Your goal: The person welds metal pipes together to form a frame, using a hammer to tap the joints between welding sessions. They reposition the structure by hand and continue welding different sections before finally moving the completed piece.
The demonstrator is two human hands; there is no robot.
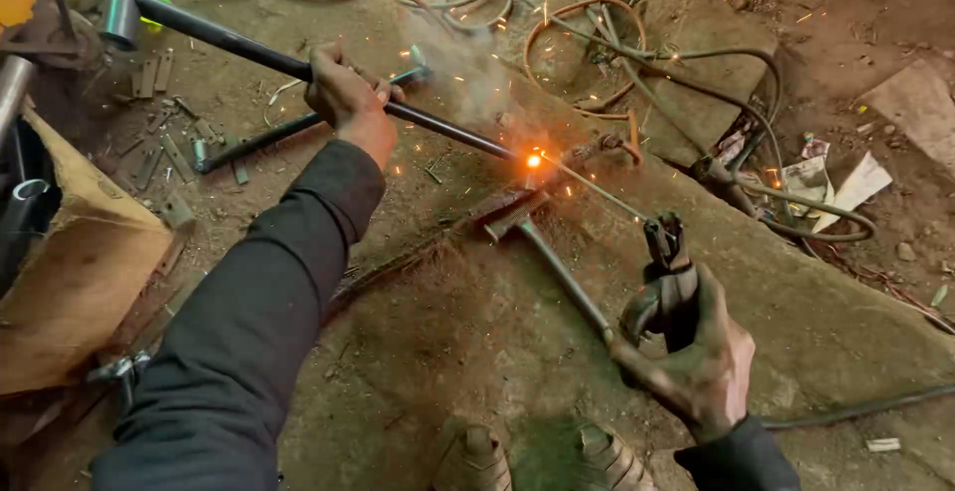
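My left hand (346,98) grips a long dark metal rod (249,50) that runs from the upper left down to a glowing orange weld spot (534,161). My right hand (701,362) is closed on a black welding electrode holder (665,287). Its thin electrode (597,191) reaches up-left to the glowing spot. Sparks and pale smoke (468,73) rise around the weld. A hammer (542,242) lies on the stone slab (776,292) just below the weld, its handle pointing toward my right hand.
Tangled cables (597,23) loop at the top centre. Small metal offcuts (164,148) lie scattered at the left, beside a second dark rod (259,138). A cardboard box (80,282) sits at the left edge. Paper scraps (846,188) lie at the right. My shoe tips (542,456) show at the bottom.
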